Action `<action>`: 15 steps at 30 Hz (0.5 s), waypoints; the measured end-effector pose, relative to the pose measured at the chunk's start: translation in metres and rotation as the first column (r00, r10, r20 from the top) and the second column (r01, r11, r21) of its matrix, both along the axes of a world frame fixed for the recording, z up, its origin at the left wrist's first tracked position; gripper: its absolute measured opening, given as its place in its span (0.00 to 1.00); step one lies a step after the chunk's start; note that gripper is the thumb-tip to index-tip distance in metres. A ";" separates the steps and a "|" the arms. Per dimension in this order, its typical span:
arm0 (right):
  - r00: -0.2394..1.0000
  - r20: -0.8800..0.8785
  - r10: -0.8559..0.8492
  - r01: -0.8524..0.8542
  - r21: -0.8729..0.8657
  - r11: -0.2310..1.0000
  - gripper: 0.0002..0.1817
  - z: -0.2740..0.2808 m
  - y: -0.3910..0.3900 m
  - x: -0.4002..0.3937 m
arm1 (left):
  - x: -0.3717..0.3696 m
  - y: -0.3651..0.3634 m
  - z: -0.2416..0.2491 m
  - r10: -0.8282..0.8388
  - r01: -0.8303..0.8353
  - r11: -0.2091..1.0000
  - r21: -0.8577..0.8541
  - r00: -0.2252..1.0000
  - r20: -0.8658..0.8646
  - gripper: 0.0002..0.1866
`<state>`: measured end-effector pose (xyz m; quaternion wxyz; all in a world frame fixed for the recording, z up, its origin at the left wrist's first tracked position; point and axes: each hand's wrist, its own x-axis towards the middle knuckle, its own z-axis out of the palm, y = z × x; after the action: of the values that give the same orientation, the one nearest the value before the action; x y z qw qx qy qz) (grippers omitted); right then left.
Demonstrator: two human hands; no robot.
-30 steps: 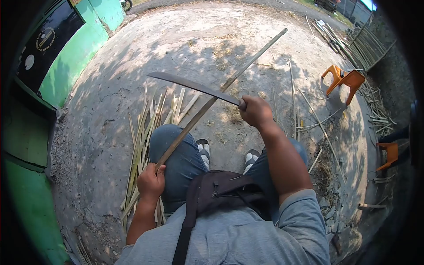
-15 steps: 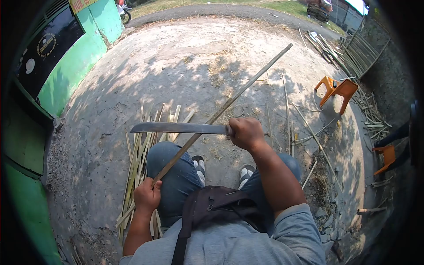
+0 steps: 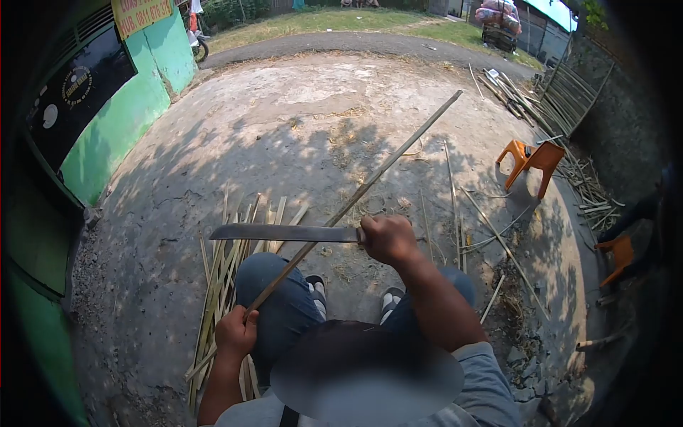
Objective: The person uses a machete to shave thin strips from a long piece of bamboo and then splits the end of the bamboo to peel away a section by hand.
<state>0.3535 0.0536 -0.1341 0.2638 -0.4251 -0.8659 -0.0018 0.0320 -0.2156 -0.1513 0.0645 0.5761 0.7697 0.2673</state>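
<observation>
While its near end is clenched in the left hand [image 3: 236, 331], a long, thin, pale bamboo strip [image 3: 370, 186] is slanted toward 1 o'clock; a dull, flat machete [image 3: 284, 233], gripped by the right hand [image 3: 386, 238], is laid across it.

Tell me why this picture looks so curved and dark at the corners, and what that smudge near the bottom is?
Head view: a fisheye lens bends the ground and green wall and leaves black corners; dappled tree shade mottles the concrete; a blurred oval hides the person's chest; the machete in the right hand and the bamboo strip in the left hand stay sharp.
</observation>
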 end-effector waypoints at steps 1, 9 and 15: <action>1.000 0.011 0.015 -0.015 0.001 1.000 0.09 0.004 0.000 0.002 | -0.001 -0.002 -0.001 0.002 -0.002 1.000 -0.005 1.000 -0.003 0.30; 0.891 -0.287 -0.352 0.311 -0.179 0.933 0.11 -0.012 0.053 0.049 | -0.005 -0.002 -0.005 0.008 -0.009 1.000 -0.024 0.999 -0.033 0.30; 0.970 -0.137 -0.203 0.190 -0.100 0.977 0.09 0.001 0.016 0.026 | -0.006 -0.001 -0.004 -0.014 0.012 0.998 -0.058 1.000 -0.020 0.30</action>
<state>0.3791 0.0694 -0.1326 0.3067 -0.5187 -0.7970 0.0408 0.0264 -0.2163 -0.1555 0.0751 0.5816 0.7740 0.2387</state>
